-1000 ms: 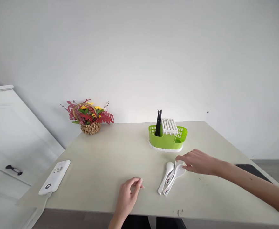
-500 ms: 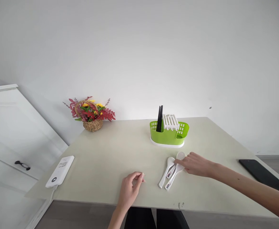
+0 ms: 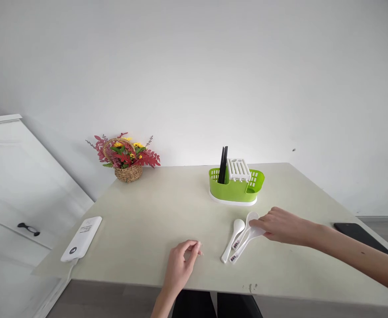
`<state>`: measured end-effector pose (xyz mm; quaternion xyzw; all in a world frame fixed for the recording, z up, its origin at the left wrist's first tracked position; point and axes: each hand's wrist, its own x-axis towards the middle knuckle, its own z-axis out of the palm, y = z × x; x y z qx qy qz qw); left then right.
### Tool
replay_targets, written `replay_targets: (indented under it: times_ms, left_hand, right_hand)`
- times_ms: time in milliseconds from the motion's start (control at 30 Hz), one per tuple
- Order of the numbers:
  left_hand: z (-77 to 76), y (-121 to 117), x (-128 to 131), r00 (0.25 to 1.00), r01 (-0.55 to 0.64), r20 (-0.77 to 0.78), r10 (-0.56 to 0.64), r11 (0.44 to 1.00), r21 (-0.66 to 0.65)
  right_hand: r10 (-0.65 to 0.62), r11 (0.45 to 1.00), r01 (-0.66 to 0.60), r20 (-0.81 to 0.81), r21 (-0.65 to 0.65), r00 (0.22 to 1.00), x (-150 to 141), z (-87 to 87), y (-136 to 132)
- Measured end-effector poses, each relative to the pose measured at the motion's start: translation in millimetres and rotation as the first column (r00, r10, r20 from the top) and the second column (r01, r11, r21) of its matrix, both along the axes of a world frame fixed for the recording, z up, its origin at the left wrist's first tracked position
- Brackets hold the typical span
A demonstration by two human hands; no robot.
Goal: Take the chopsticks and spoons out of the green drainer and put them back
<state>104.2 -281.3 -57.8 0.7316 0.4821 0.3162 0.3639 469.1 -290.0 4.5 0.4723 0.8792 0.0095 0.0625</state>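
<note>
Three white spoons lie close together on the table in front of my right hand (image 3: 282,226). The left spoon (image 3: 233,240) lies on its own, its bowl pointing away from me. Beside it is the middle spoon (image 3: 243,233), partly covered by my fingertips near its bowl. My right thumb and fingers are closed at the bowl of the right spoon (image 3: 243,248), whose labelled handle points toward me. Near the table's front edge rests my left hand (image 3: 183,260), thumb and index finger pressed together, with nothing visible in it.
Behind the spoons stands a green basket (image 3: 229,191) with black chopsticks (image 3: 223,165) and a white slatted rack (image 3: 239,169). A flower basket (image 3: 128,172) is at the back left, a white device (image 3: 81,238) at the left edge, a black phone (image 3: 359,236) at the right.
My right hand has shifted slightly right, and the bowl end of the right spoon has moved with it, away from the other spoons. My left hand has stayed still.
</note>
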Motion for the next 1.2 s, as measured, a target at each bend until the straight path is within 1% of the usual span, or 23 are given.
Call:
replay_targets:
  times_ms: [67,133,200,267,333,400,433,500,533,567,633,700,733,767,833,867,900,1000,1067,1133,1200]
  left_hand:
    - [1.5,0,1,1.0,0.0,0.0,0.0,1.0,-0.014]
    - [7.9,-1,4,1.0,0.018,0.024,-0.017,0.999,-0.045]
    - [20.2,-6,10,0.993,0.095,0.075,-0.088,0.991,-0.096]
    - [36.7,-13,19,0.97,0.232,0.115,-0.215,0.958,-0.166]
    - [53.3,-21,28,0.928,0.371,0.133,-0.348,0.893,-0.255]
    - [65.5,-27,33,0.881,0.473,0.183,-0.437,0.805,-0.357]
    - [69.1,-29,35,0.862,0.507,0.229,-0.452,0.764,-0.4]
    - [71.3,-30,34,0.835,0.55,0.341,-0.433,0.695,-0.463]
    - [70.4,-29,32,0.823,0.564,0.397,-0.407,0.67,-0.483]
    - [68.6,-28,30,0.808,0.581,0.449,-0.382,0.646,-0.496]
    - [64.0,-26,26,0.771,0.619,0.54,-0.338,0.598,-0.509]
    - [60.2,-24,23,0.733,0.655,0.605,-0.31,0.561,-0.507]
    - [59.0,-23,22,0.716,0.672,0.628,-0.305,0.544,-0.502]
    - [58.3,-22,22,0.699,0.689,0.648,-0.303,0.529,-0.496]
    - [58.2,-21,23,0.675,0.712,0.671,-0.307,0.508,-0.484]
    - [58.5,-19,24,0.674,0.712,0.672,-0.307,0.515,-0.478]
    - [58.7,-18,25,0.682,0.7,0.665,-0.304,0.536,-0.472]
    - [57.1,-5,27,0.722,0.632,0.631,-0.284,0.643,-0.433]
    - [52.1,10,25,0.756,0.565,0.6,-0.261,0.723,-0.397]
    - [43.3,32,19,0.831,0.436,0.515,-0.212,0.822,-0.366]
    - [31.3,55,8,0.921,0.233,0.374,-0.112,0.925,-0.298]
  right_hand:
    - [0.002,1.0,-0.002,-0.02,0.003,1.0,-3,14.7,-3]
    - [0.013,1.0,-0.012,-0.042,0.021,0.999,-9,31.2,-5]
    - [0.042,0.998,-0.038,-0.066,0.053,0.997,-20,47.8,-8]
    - [0.079,0.994,-0.073,-0.086,0.078,0.993,-33,62.4,-10]
    - [0.113,0.991,-0.107,-0.086,0.077,0.99,-46,74.2,-12]
    - [0.143,0.987,-0.138,-0.072,0.078,0.987,-55,84.1,-14]
    - [0.155,0.985,-0.149,-0.073,0.086,0.985,-57,89.0,-15]
    - [0.168,0.983,-0.157,-0.127,0.091,0.978,-59,100.2,-18]
    - [0.158,0.987,-0.148,-0.181,0.07,0.971,-60,106.7,-19]
    - [0.134,0.991,-0.133,-0.246,0.021,0.96,-60,113.7,-20]
    - [0.036,0.984,-0.1,-0.387,-0.149,0.922,-61,127.4,-20]
    - [-0.103,0.94,-0.081,-0.501,-0.331,0.859,-66,137.9,-20]
    - [-0.164,0.912,-0.085,-0.549,-0.4,0.819,-69,141.1,-20]
    - [-0.214,0.89,-0.095,-0.592,-0.445,0.777,-72,142.8,-20]
    - [-0.271,0.872,-0.111,-0.66,-0.477,0.701,-79,143.0,-20]
    - [-0.283,0.872,-0.115,-0.681,-0.476,0.675,-82,142.2,-20]
    - [-0.285,0.877,-0.114,-0.697,-0.466,0.658,-84,141.6,-20]
    - [-0.249,0.92,-0.079,-0.73,-0.383,0.637,-85,143.7,-16]
    - [-0.212,0.956,-0.029,-0.754,-0.293,0.622,-80,150.4,-9]
    - [-0.177,0.981,0.042,-0.783,-0.19,0.597,-73,160.9,2]
    - [-0.131,0.989,0.127,-0.807,-0.07,0.576,-64,172.9,16]
